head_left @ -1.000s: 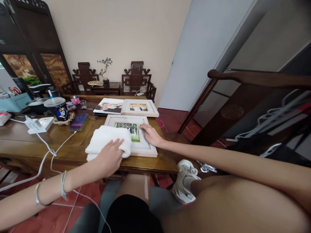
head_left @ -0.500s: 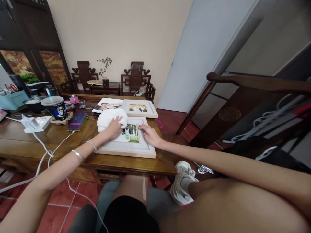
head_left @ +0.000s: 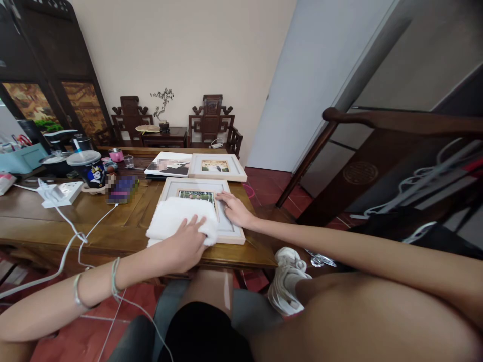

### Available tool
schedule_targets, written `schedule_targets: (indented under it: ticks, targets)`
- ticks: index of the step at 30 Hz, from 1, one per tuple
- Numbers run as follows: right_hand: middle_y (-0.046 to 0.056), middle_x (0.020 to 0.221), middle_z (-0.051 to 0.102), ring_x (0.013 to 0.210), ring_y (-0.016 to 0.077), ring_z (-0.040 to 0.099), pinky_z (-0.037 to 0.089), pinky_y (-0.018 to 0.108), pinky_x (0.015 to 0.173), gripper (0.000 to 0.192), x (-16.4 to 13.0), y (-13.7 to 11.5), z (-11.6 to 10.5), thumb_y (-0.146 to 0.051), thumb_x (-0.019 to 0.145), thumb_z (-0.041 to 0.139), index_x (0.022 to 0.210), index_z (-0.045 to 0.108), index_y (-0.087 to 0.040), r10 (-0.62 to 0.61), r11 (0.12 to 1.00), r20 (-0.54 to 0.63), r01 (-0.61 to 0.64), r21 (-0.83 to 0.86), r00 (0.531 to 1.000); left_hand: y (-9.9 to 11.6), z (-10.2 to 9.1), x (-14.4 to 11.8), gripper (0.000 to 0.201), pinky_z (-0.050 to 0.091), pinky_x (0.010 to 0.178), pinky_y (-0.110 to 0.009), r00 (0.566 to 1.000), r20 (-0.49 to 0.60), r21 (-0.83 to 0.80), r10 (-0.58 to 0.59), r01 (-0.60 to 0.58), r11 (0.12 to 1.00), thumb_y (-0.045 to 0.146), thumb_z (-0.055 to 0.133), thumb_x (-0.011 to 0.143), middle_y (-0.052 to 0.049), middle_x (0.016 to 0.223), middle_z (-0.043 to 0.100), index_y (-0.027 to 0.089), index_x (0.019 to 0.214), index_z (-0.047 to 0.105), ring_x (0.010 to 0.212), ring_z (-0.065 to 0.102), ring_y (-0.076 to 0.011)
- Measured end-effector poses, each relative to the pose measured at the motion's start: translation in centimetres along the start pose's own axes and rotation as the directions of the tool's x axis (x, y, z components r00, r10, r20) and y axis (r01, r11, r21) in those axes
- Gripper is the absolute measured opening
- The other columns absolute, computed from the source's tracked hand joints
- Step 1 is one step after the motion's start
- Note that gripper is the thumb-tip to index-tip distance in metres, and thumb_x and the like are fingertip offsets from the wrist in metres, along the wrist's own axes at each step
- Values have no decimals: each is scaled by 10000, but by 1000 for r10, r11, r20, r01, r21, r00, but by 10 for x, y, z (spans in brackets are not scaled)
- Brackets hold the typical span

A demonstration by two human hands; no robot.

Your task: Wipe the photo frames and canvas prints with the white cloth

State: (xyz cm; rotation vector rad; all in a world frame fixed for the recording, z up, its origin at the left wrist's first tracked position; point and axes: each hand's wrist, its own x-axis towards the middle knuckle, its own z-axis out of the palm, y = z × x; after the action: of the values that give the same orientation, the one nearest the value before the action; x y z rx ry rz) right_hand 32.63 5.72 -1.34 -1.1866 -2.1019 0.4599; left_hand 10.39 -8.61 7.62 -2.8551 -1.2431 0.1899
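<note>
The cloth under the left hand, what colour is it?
White; the cloth lies over the frame, seen in the head view.

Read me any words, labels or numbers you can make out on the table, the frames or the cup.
No text can be read.
Cup: a printed cartoon figure, lettering too small to read.
Blurred box: pixelated, unreadable.
Picture frame under the left hand and towel: photo only, no caption visible.

Left hand: pressed flat on a folded white towel covering the near half of the picture frame.
Right hand: flat on the frame's right border.
Desk: carries a second frame, power strip and lidded cup.
</note>
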Motion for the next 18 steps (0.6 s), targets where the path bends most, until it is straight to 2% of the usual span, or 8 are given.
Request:
schedule_targets:
  ticks: [2,4,8,11,14,16,18]
  targets:
    - [114,1347,634,1400,253,440,270,519,1209,629,0,0,-1,62,662,412,1179,688,-165,-11,1000,1,11,-2,1000,3,6,14,372,322,1155,-551,999,-10,-39,-50,49,998,206,349,989,-215,1561,369,106,1205,634,1474,299,-367]
    - [109,1346,634,1400,253,440,274,516,1207,617,0,0,-1,56,669,417,1173,689,-173,-15,1000,7,15,-8,1000,-2,11,38,383,318,1141,-592,993,-9,-55,-120,119,991,217,347,994,-243,1577,319,87,1238,612,1475,277,-397]
    - [106,1337,639,1400,262,438,265,530,1208,612,0,-1,-2,54,670,432,1168,697,-183,-7,1000,15,7,5,1000,-35,13,91,396,289,1144,-625,970,-36,-52,-240,238,970,224,379,989,-262,1588,277,82,1299,581,1481,238,-424]
    - [106,1337,639,1406,264,430,267,529,1208,621,0,-3,-3,60,677,423,1178,699,-182,3,1000,18,-3,4,1000,-65,11,119,418,265,1164,-601,964,-108,-3,-242,243,970,195,339,995,-270,1605,216,58,1328,551,1497,193,-410]
    - [106,1336,640,1408,267,426,265,513,1214,615,0,-6,-3,64,685,417,1181,698,-166,11,1000,21,-10,-13,1000,-79,12,126,403,246,1178,-590,981,-117,70,-154,163,984,149,338,975,-249,1618,198,52,1280,584,1506,169,-399]
    - [101,1318,650,1402,271,433,266,515,1213,607,0,-7,-2,62,682,420,1167,701,-170,19,1000,16,-19,-14,1000,-75,12,120,394,256,1173,-597,993,-85,107,-84,93,990,118,362,950,-237,1616,219,56,1254,604,1505,178,-398]
    - [96,1304,657,1395,272,441,277,517,1209,599,0,-8,-2,58,673,425,1147,706,-177,25,1000,7,-25,-14,1000,-60,9,107,389,301,1151,-599,998,-32,118,-61,64,991,108,372,938,-231,1601,268,68,1232,624,1493,219,-400]
